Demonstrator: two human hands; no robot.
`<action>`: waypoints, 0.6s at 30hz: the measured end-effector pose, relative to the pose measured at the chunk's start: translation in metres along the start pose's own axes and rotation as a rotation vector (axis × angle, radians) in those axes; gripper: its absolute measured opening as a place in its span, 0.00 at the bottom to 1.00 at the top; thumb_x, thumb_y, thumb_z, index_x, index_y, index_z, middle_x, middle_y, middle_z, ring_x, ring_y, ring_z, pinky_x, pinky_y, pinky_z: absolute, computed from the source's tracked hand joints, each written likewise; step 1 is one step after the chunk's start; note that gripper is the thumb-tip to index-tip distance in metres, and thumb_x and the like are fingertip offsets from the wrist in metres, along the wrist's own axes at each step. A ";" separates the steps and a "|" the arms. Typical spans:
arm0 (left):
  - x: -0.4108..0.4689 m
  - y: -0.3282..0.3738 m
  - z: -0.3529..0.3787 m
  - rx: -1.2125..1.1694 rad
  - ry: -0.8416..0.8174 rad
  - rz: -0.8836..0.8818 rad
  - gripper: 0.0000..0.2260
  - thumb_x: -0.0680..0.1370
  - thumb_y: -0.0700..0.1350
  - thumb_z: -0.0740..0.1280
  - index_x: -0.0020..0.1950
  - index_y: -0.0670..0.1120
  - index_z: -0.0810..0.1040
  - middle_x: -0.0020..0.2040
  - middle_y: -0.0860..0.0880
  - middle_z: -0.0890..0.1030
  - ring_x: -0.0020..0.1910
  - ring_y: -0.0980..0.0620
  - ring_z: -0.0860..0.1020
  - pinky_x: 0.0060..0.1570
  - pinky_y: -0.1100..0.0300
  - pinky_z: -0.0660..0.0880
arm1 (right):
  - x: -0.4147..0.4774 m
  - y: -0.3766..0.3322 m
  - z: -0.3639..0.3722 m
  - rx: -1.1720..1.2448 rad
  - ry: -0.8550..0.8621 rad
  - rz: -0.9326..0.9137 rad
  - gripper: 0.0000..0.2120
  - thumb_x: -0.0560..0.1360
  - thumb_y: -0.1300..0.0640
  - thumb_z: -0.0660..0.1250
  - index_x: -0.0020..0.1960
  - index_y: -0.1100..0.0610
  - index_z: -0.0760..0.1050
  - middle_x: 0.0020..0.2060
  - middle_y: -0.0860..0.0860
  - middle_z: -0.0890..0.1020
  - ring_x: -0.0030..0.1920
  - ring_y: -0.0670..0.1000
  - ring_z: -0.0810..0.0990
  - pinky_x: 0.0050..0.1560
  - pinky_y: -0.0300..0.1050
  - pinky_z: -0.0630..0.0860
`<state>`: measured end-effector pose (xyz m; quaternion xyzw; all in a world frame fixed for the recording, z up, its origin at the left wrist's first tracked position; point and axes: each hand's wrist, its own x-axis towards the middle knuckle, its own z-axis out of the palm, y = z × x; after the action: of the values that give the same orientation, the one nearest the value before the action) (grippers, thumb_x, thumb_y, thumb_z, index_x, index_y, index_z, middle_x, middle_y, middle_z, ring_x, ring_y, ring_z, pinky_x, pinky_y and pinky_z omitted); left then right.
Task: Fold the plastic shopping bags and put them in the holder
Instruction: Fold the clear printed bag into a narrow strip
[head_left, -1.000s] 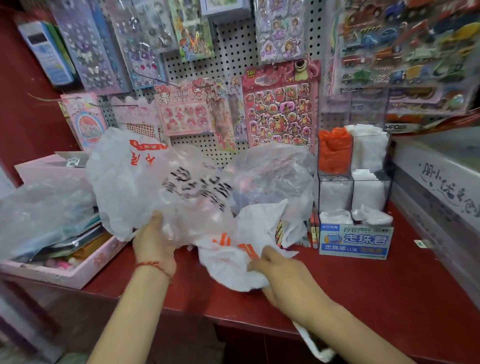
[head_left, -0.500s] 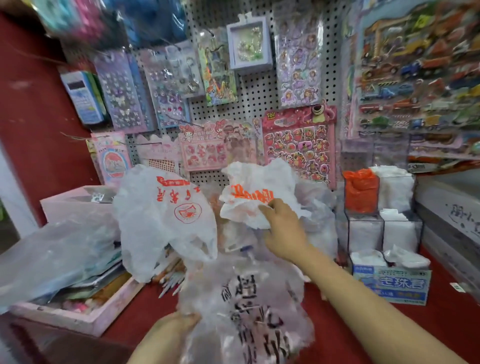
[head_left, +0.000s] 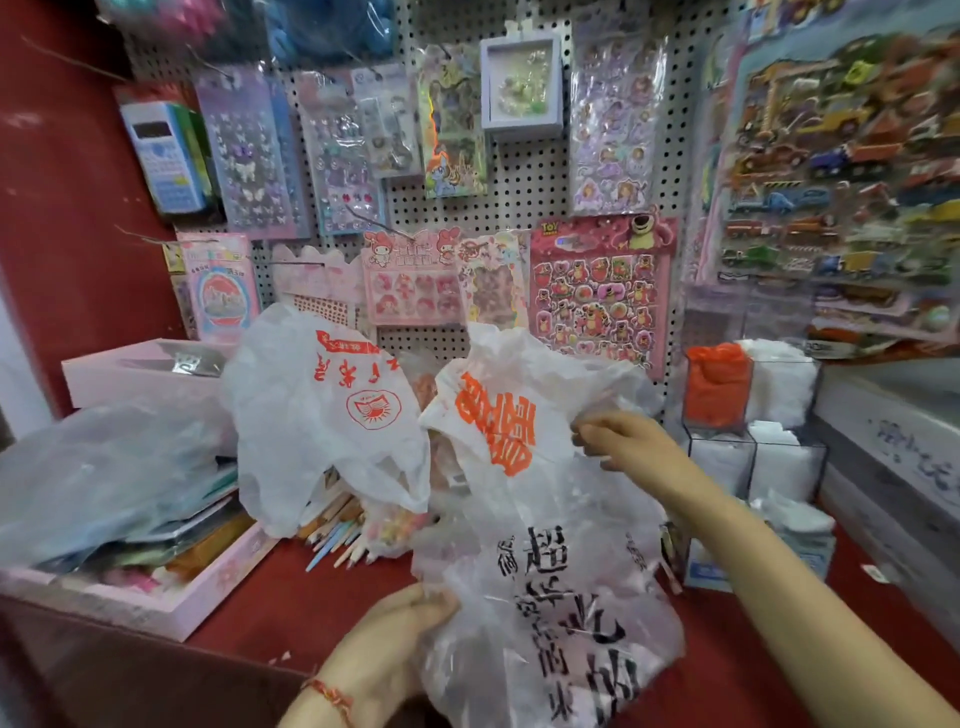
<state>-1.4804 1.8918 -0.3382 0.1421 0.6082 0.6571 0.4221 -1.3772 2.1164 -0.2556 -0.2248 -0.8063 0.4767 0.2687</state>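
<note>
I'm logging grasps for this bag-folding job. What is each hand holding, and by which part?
The left hand grips the black-printed bag at its left edge; the right hand pinches the raised orange-printed bag at its right side.

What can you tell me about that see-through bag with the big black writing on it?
The translucent bag is thin, cloudy, crinkled plastic printed with large black characters that sit tilted. It is unfolded and loosely bunched, held low in the view over the red counter. The left hand grips its left edge. Its upper part overlaps the white bag with orange print, which the right hand pinches. Whether that hand also holds the translucent one cannot be told.
</note>
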 end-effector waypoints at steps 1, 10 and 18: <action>0.001 -0.002 -0.002 0.039 -0.032 0.001 0.09 0.78 0.33 0.60 0.55 0.33 0.77 0.53 0.33 0.80 0.43 0.42 0.79 0.42 0.53 0.76 | -0.014 0.011 -0.008 -0.031 0.001 0.048 0.06 0.80 0.54 0.59 0.49 0.54 0.75 0.53 0.54 0.79 0.55 0.54 0.76 0.53 0.48 0.71; 0.013 -0.014 0.017 0.309 0.069 0.109 0.07 0.80 0.43 0.62 0.53 0.45 0.79 0.56 0.42 0.81 0.55 0.43 0.78 0.60 0.47 0.73 | -0.068 0.069 -0.025 0.370 0.040 0.188 0.27 0.58 0.42 0.77 0.48 0.61 0.81 0.44 0.56 0.85 0.44 0.52 0.83 0.40 0.38 0.77; -0.010 0.016 0.050 0.434 0.235 0.633 0.28 0.71 0.58 0.59 0.72 0.56 0.63 0.64 0.64 0.67 0.61 0.70 0.66 0.57 0.74 0.63 | -0.070 0.071 -0.021 0.272 0.118 0.070 0.04 0.70 0.58 0.72 0.37 0.55 0.79 0.34 0.47 0.80 0.37 0.43 0.77 0.39 0.37 0.71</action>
<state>-1.4456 1.9203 -0.3096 0.3322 0.7030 0.6229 0.0865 -1.3037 2.1180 -0.3254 -0.2420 -0.7086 0.5766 0.3268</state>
